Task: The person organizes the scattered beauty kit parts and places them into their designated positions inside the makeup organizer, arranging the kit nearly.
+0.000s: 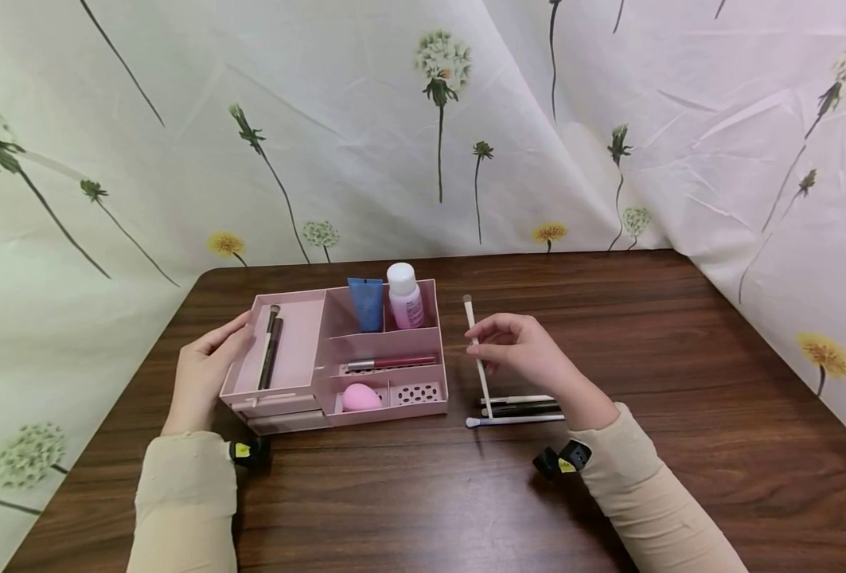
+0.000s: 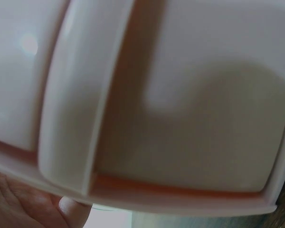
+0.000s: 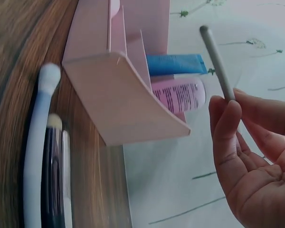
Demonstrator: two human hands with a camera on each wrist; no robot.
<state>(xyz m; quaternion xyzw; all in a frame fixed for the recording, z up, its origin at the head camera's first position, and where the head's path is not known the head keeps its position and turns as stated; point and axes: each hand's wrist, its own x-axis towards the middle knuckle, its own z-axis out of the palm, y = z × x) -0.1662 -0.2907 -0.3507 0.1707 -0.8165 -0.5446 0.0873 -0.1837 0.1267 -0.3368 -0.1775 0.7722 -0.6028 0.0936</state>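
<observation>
A thin white makeup brush is pinched between the thumb and fingers of my right hand, held steeply with its bristle end up. In the right wrist view, the lower end of that brush shows above the fingertips. My left hand rests with its fingers along the left side of a pink organizer. Two brushes lie in the organizer's left top tray. Its other compartments hold a blue tube, a pink bottle with a white cap, a red-and-silver tube and a pink sponge.
Several brushes lie side by side on the wooden table, right of the organizer and under my right wrist. One has a pale bristle head. A flower-printed cloth hangs behind the table.
</observation>
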